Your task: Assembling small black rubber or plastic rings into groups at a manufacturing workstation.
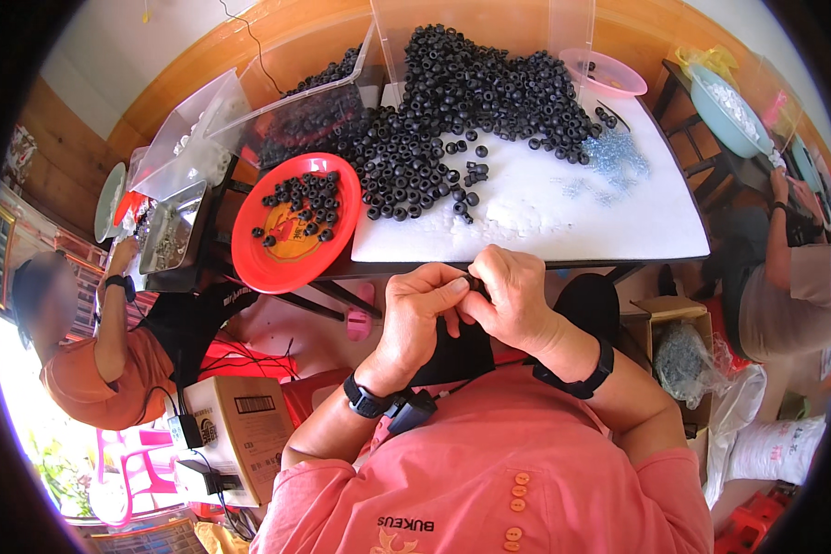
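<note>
My left hand (pixel 419 312) and my right hand (pixel 515 297) meet just in front of the table's near edge, fingertips pinched together. Between them shows a bit of a small black round part (pixel 476 284), mostly hidden by the fingers. Beyond my hands, a big heap of black round parts with holes (pixel 475 88) spreads over the white tabletop (pixel 545 231). To its right lies a small pile of clear bluish plastic pieces (pixel 616 159). At the left a red plate (pixel 249 242) holds several more black parts.
Clear plastic bins (pixel 240 129) stand behind the plate, and a pink bowl (pixel 632 85) sits at the back right. One co-worker (pixel 111 369) sits at the left, another (pixel 785 295) at the right. Cardboard boxes (pixel 249 434) flank me. A light-blue basin (pixel 752 137) holds white pieces.
</note>
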Demonstrator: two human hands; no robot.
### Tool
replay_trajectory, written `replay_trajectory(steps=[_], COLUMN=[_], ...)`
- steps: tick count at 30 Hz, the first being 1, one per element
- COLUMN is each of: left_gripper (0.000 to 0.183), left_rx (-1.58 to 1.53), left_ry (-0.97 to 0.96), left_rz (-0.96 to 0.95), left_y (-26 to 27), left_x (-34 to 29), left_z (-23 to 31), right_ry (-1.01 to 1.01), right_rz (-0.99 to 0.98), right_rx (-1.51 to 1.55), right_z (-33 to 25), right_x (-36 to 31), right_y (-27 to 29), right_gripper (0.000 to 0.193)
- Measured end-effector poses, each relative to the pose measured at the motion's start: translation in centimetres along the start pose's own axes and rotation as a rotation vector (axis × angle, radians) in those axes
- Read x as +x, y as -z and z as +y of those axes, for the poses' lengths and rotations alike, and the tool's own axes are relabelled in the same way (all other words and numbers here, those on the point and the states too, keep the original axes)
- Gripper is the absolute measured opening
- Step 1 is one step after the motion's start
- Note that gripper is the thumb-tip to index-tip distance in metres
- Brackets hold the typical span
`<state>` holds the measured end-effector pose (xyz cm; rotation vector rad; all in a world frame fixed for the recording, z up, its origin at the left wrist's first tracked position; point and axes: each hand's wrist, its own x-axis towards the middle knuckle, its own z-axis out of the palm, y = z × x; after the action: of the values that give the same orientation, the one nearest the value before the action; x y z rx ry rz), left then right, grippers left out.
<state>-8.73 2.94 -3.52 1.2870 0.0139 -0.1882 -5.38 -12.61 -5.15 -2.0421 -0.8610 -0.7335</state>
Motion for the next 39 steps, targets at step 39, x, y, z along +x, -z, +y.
replay_trajectory(steps=[39], left_gripper=[0.022], left_rx=[0.897], left_ry=[-0.909], left_rz=[0.113], left_y=[-0.2], left_x=[5.6], left_z=[-1.2], right_ry=[-0.640], right_rz=[-0.471], right_rx=[0.088], right_z=[3.1], right_x=[6.1], right_y=[3.5], right_gripper=[0.009])
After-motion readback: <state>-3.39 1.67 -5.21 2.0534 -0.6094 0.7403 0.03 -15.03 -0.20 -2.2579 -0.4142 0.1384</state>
